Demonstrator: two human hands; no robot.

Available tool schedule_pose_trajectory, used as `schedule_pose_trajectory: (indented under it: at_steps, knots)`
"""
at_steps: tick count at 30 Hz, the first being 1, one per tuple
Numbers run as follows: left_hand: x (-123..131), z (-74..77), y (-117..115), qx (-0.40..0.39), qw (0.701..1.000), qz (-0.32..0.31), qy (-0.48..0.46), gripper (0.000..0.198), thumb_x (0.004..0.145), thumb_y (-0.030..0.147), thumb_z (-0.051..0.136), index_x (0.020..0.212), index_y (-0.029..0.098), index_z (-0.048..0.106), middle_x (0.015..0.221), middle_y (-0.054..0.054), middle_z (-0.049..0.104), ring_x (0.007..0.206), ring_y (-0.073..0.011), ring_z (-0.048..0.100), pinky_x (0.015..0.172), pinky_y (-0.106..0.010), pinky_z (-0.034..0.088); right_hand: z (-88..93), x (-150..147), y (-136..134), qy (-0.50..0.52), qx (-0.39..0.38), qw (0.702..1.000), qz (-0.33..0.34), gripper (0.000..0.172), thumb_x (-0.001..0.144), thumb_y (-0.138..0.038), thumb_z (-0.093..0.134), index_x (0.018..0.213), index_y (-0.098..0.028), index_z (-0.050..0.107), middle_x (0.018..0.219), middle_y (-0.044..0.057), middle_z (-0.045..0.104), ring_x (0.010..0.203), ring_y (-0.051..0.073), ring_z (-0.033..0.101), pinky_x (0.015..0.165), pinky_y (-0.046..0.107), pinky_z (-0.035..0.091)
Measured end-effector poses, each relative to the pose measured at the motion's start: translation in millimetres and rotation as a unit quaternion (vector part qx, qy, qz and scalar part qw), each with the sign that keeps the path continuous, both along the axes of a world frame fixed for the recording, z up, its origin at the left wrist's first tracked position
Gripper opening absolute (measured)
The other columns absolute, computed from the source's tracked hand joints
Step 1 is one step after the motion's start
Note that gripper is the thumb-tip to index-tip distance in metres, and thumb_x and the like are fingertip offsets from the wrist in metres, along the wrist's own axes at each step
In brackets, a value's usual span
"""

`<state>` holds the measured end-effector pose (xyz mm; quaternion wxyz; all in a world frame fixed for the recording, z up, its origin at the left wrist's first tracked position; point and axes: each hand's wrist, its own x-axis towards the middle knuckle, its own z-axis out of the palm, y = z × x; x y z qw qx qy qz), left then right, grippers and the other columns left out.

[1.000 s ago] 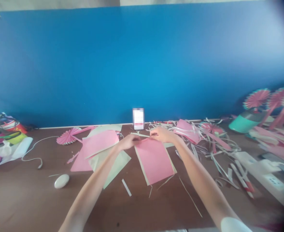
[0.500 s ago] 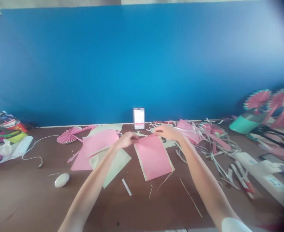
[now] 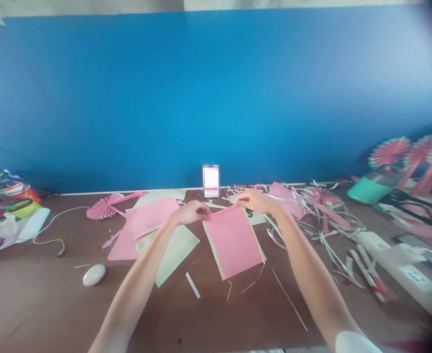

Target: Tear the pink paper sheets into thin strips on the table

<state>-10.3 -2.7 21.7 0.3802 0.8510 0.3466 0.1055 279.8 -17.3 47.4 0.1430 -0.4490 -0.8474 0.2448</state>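
A pink sheet of paper [image 3: 234, 242] with a pale backing lies in front of me, its far edge pinched at both corners. At the far left corner my left hand [image 3: 192, 212] is closed, thumb and fingers on the edge. My right hand [image 3: 252, 201] grips the far right corner in the same way. A thin strip hangs from the sheet's near right corner. Left of it, partly behind my left forearm, lie more pink sheets [image 3: 153, 215] and a pale green sheet [image 3: 179, 250].
A white computer mouse [image 3: 94, 275] and a pink paper fan [image 3: 106, 207] are at left. Paper strips [image 3: 326, 235] tangle at right, beside pens [image 3: 366, 272] and a power strip [image 3: 410, 274]. A phone-like screen [image 3: 211, 180] stands against the blue partition [image 3: 208, 98].
The sheet's near edge has shifted slightly towards me. Both hands keep their hold on its far edge, almost unmoved.
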Motion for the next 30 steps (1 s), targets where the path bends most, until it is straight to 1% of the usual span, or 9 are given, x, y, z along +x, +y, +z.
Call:
schedule_pose_trajectory:
  at_steps: [5,7,10,12,15,18,21,25,30]
  knots:
    - [-2.7,4.0,-2.1,-0.01,1.0,-0.012,0.02,0.035,0.079,0.05,0.057,0.088,0.017,0.067,0.091,-0.005,0.066,0.081,-0.0177,0.058,0.067,-0.024,0.04,-0.5,-1.7,-2.5,-0.001,0.01,1.0,0.008,0.039,0.087,-0.05,0.042,0.076,-0.019,0.064,0.069,0.002,0.061,0.061,0.015,0.051,0.059,0.026,0.032]
    - [-1.7,5.4,-4.1,-0.012,1.0,-0.015,0.021,0.035,0.08,0.048,0.056,0.094,0.018,0.066,0.093,-0.005,0.066,0.082,-0.0177,0.058,0.067,-0.024,0.04,-0.9,-5.9,-4.1,0.002,0.016,1.0,0.003,0.039,0.087,-0.048,0.042,0.074,-0.019,0.063,0.065,0.001,0.059,0.057,0.013,0.048,0.057,0.026,0.031]
    - [4.5,7.4,-9.1,-0.012,1.0,-0.028,-0.004,0.035,0.081,0.044,0.056,0.106,0.02,0.062,0.104,-0.005,0.064,0.088,-0.0178,0.059,0.07,-0.023,0.042,-2.5,-15.1,-6.0,0.008,0.013,1.0,0.01,0.036,0.087,-0.046,0.043,0.074,-0.019,0.063,0.063,0.0,0.058,0.056,0.013,0.047,0.057,0.026,0.031]
    - [11.4,7.3,-13.1,0.007,0.999,-0.026,-0.029,0.031,0.086,0.041,0.051,0.104,0.02,0.063,0.105,-0.005,0.064,0.088,-0.0172,0.059,0.07,-0.023,0.041,-3.8,-21.1,-6.5,0.01,0.01,1.0,0.024,0.034,0.087,-0.045,0.044,0.076,-0.019,0.063,0.066,0.0,0.061,0.058,0.013,0.049,0.058,0.026,0.031]
    - [22.3,3.9,-17.8,0.042,0.998,0.011,-0.039,0.029,0.087,0.038,0.047,0.09,0.016,0.067,0.087,-0.004,0.067,0.074,-0.0153,0.059,0.062,-0.023,0.039,-5.0,-26.3,-6.7,0.014,0.013,0.999,0.028,0.031,0.087,-0.042,0.045,0.079,-0.02,0.065,0.073,0.001,0.065,0.063,0.015,0.053,0.06,0.027,0.033]
    - [29.3,-2.1,-19.1,0.053,0.997,0.035,-0.047,0.028,0.086,0.036,0.048,0.085,0.016,0.067,0.078,-0.003,0.066,0.065,-0.0136,0.057,0.057,-0.022,0.038,-5.8,-27.9,-6.2,0.038,0.018,0.999,0.025,0.028,0.086,-0.04,0.047,0.083,-0.022,0.067,0.081,0.002,0.068,0.071,0.016,0.056,0.064,0.027,0.036]
    - [32.4,-8.8,-17.8,0.08,0.994,0.047,-0.062,0.024,0.084,0.034,0.051,0.081,0.016,0.068,0.08,-0.002,0.067,0.067,-0.0137,0.059,0.059,-0.022,0.039,-10.2,-30.5,-4.1,0.049,0.006,0.998,0.037,0.022,0.084,-0.038,0.052,0.089,-0.024,0.069,0.089,0.001,0.069,0.078,0.018,0.058,0.067,0.027,0.038]
    - [34.7,-16.3,-16.1,0.096,0.993,0.046,-0.059,0.021,0.082,0.03,0.053,0.08,0.017,0.069,0.08,-0.002,0.069,0.068,-0.0141,0.061,0.063,-0.022,0.041,-20.9,-35.5,0.6,0.026,0.002,0.998,0.061,0.02,0.081,-0.031,0.054,0.089,-0.023,0.07,0.082,0.002,0.069,0.073,0.017,0.058,0.064,0.026,0.037]
    - [35.4,-19.6,-16.5,0.091,0.993,0.047,-0.05,0.022,0.084,0.028,0.051,0.089,0.018,0.069,0.09,-0.003,0.069,0.078,-0.0167,0.063,0.07,-0.023,0.044,-24.5,-35.5,1.8,0.017,0.008,0.998,0.059,0.022,0.083,-0.029,0.051,0.09,-0.021,0.07,0.08,0.003,0.069,0.071,0.017,0.057,0.063,0.026,0.036]
